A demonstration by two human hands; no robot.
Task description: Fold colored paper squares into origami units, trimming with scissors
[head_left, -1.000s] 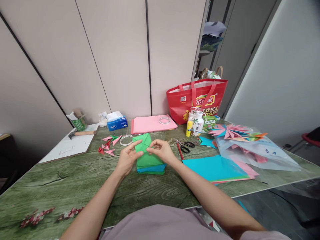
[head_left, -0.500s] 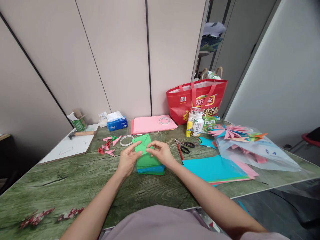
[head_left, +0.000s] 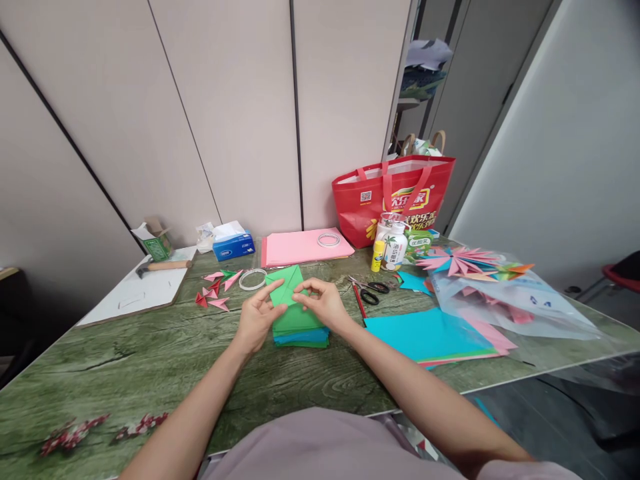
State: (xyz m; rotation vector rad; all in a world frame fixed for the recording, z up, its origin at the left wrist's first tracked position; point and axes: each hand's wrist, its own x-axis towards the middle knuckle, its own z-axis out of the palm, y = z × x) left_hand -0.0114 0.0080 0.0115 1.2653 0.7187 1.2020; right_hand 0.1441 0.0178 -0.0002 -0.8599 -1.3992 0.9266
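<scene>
A creased green paper square [head_left: 285,280] is held between my two hands, tilted, over a stack of green and blue paper [head_left: 301,339]. My left hand [head_left: 255,319] grips its left side between thumb and fingers. My right hand [head_left: 323,303] pinches at the paper's right side, thumb and fingertips together. A diagonal fold line runs across the upper part of the sheet. Just beyond my left hand lies a roll of white tape [head_left: 253,272]. Small folded pink, red and green paper pieces [head_left: 215,293] lie left of it.
Scissors [head_left: 370,293] and a red pencil [head_left: 359,300] lie right of my hands, near blue sheets [head_left: 420,337]. Pink paper [head_left: 295,248], a glue stick [head_left: 378,256], white bottles [head_left: 394,247] and a red bag [head_left: 360,217] stand behind. A hammer [head_left: 165,265] lies on a white board [head_left: 145,293] at left.
The paper's upper surface now lies flatter, with the diagonal crease showing more plainly. My hands have barely moved.
</scene>
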